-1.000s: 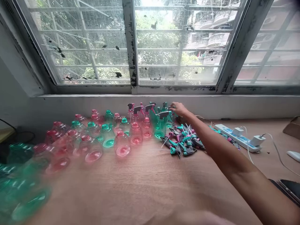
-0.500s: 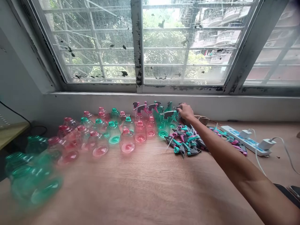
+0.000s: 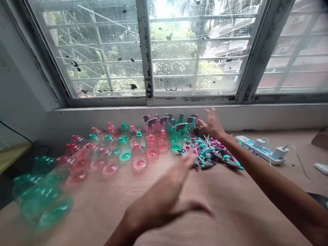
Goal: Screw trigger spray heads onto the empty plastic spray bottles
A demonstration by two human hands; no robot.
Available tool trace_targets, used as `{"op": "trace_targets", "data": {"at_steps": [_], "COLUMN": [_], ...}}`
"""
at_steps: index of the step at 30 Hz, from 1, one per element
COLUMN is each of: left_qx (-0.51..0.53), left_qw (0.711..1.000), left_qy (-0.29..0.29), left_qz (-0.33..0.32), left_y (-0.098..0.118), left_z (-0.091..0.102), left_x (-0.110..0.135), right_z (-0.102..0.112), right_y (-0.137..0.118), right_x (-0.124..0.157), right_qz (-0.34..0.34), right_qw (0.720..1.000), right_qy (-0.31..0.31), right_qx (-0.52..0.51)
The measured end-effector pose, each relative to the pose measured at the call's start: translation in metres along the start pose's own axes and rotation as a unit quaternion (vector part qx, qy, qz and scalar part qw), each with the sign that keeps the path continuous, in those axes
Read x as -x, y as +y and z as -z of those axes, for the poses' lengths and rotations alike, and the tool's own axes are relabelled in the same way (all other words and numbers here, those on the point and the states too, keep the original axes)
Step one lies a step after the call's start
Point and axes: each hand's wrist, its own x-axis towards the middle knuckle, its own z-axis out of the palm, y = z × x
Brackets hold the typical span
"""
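Observation:
My left hand (image 3: pixel 171 184) reaches over the table, blurred by motion, with its thumb spread away from the fingers. Its fingertips are at the near left edge of a pile of grey, pink and teal spray trigger heads (image 3: pixel 208 153); whether they touch it I cannot tell. Behind the pile, my right hand (image 3: pixel 214 124) is open, fingers raised and apart, holding nothing. Just left of it stand bottles with trigger heads fitted, such as a green spray bottle (image 3: pixel 176 140) and a pink-headed sprayer (image 3: pixel 164 120).
Several open pink bottles (image 3: pixel 110 162) and green bottles (image 3: pixel 124 148) stand across the left half of the wooden table (image 3: pixel 110 201). A white power strip (image 3: pixel 263 152) with plugs and cables lies on the right. A wall and window (image 3: pixel 192 61) close off the back.
My left hand has come into view from below, up to the trigger heads. My right hand has left the sprayer at the back, opened and shifted right. The view has turned slightly.

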Motion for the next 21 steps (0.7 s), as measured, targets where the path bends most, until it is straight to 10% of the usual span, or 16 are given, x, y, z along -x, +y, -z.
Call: {"op": "trace_targets", "data": {"at_steps": [9,15,21], "left_qx": [-0.244,-0.189,-0.098], "left_qw": [0.913,0.932,0.953], "left_qy": [0.232,0.231,0.224], "left_qz": [0.229,0.205,0.178], "left_y": [-0.129,-0.118,-0.087], "left_z": [0.028,0.006,-0.045], "left_x": [-0.006,0.008,0.050], "right_z": [0.110,0.081,0.064], "right_y": [-0.006,0.036,0.041], "right_x": [0.225,0.294,0.281], "right_qz": [0.036,-0.045,-0.009], "right_qw": [0.996,0.993,0.986], "right_qy": [-0.081,-0.108,-0.168], "right_qx": [-0.015,-0.025,-0.006]}}
